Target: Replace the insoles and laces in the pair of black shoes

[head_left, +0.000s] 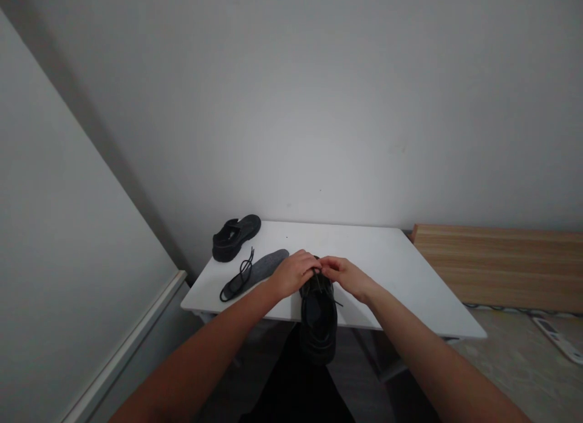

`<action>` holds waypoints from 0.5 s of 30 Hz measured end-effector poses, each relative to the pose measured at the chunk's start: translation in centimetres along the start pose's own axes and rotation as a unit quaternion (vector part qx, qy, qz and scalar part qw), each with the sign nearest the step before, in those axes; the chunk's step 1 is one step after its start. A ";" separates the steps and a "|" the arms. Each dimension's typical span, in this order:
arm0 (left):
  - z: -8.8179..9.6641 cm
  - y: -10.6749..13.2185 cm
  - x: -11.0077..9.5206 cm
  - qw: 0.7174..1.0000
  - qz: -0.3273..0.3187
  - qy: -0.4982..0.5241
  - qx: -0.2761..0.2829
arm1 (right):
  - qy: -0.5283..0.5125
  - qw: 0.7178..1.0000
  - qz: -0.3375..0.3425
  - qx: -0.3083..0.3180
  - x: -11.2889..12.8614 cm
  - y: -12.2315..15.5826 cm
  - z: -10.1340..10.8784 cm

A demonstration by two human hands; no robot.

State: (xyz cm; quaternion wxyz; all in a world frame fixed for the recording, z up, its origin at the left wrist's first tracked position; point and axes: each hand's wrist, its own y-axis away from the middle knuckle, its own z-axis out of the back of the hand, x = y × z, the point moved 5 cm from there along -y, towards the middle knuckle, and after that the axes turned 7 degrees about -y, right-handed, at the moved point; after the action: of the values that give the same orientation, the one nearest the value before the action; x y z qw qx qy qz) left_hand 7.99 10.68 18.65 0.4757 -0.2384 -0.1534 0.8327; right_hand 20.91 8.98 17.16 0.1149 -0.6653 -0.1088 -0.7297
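A black shoe lies at the near edge of the small white table, its heel hanging over the edge towards me. My left hand and my right hand meet over the shoe's front, fingers pinched together on its black lace. A second black shoe stands at the table's far left corner. A grey insole lies between the two shoes, with a loose black lace on and beside it.
A grey wall rises behind the table and a white panel slants along the left. A wooden board lies to the right. A white remote control rests on the floor at the far right.
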 end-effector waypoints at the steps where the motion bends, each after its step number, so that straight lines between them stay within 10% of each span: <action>1: 0.2 0.1 0.2 1.000 0.015 -0.003 -0.001 | 0.009 1.000 -0.009 -0.015 0.2 0.0 0.4; 9: 2.1 1.9 1.1 0.976 0.187 0.107 -0.025 | 0.244 0.968 0.026 -0.057 1.9 1.0 4.2; 15: -0.4 6.6 3.2 0.893 0.349 0.280 -0.031 | 0.374 0.925 0.032 -0.055 -2.2 3.6 6.7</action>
State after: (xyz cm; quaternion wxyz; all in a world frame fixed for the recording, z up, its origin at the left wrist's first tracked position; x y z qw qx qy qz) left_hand 2.01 10.16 14.32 0.1697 -0.5148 0.0537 0.8386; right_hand 28.55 7.68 15.58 0.1340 -0.3525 0.0033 -0.9262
